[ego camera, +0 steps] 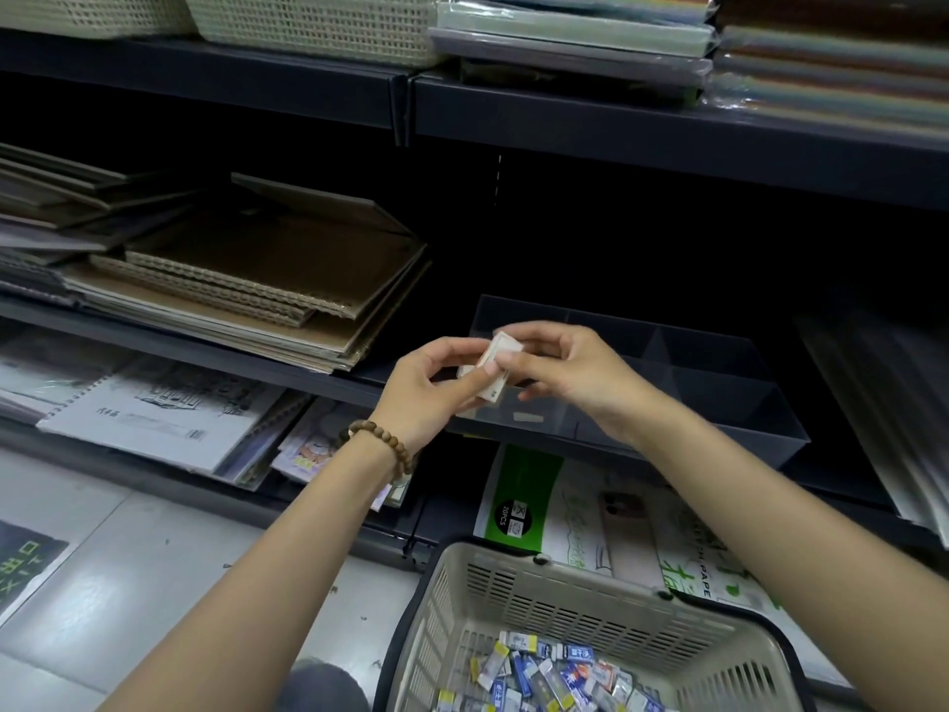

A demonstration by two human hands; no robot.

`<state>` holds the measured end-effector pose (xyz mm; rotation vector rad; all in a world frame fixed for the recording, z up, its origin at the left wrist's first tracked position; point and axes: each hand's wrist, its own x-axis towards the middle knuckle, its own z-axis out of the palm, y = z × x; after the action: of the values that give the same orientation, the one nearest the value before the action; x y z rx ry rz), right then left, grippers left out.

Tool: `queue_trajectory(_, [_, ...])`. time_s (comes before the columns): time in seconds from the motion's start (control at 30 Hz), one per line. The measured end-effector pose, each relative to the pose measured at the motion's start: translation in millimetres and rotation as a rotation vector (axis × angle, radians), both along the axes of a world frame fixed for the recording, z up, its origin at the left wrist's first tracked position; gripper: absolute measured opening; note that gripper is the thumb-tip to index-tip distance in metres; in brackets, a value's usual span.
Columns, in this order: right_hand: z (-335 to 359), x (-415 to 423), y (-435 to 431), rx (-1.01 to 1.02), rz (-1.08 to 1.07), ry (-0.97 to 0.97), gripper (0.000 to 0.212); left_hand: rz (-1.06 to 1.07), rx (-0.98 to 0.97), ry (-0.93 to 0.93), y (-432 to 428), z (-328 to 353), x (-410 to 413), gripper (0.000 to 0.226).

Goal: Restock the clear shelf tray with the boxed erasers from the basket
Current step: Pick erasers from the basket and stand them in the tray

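A small stack of boxed erasers (497, 366) is pinched between my left hand (434, 390) and my right hand (570, 372), just in front of the clear shelf tray (729, 388). The tray sits on the dark middle shelf, divided into compartments, and one small white piece (527, 417) lies near its front wall. Down at the bottom right stands a beige plastic basket (513, 588) holding several loose boxed erasers (544, 675) in blue, white and yellow packs.
Cardboard sheets (257, 285) are stacked left of the tray on the same shelf. Sketch pads (159, 413) and a green-and-white paper pack (590, 516) lie on the lower shelf. Wicker baskets and wrapped paper stacks fill the top shelf. Grey tiled floor (128, 557) lies at left.
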<state>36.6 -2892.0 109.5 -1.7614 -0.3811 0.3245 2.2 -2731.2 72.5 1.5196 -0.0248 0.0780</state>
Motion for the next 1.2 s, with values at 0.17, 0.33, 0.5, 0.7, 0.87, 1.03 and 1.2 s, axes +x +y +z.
queue_trajectory(0.17, [9,21,-7,0.000,-0.027,-0.011,0.032,0.111,0.095,-0.079,6,-5,7,0.017])
queue_trajectory(0.33, [6,45,-20,-0.137,-0.013,0.036,0.035,0.163,0.304,0.023,19,-27,12,0.038])
queue_trajectory(0.5, [-1,54,-13,-0.169,0.073,0.099,0.021,0.101,0.268,0.082,2,-37,15,0.042])
queue_trajectory(0.7, [-12,60,3,-0.240,0.031,0.026,0.034,0.110,0.210,0.092,1,-40,18,0.037])
queue_trajectory(0.87, [-18,52,7,-0.326,0.029,-0.263,0.028,0.093,0.184,0.089,0,-39,18,0.034])
queue_trajectory(1.03, [-31,40,5,-0.346,-0.010,-0.338,0.029,0.087,0.163,0.094,-1,-37,16,0.034])
queue_trajectory(1.2, [-33,35,-2,-0.180,-0.044,-0.169,0.015,0.079,0.161,0.113,1,-37,16,0.035])
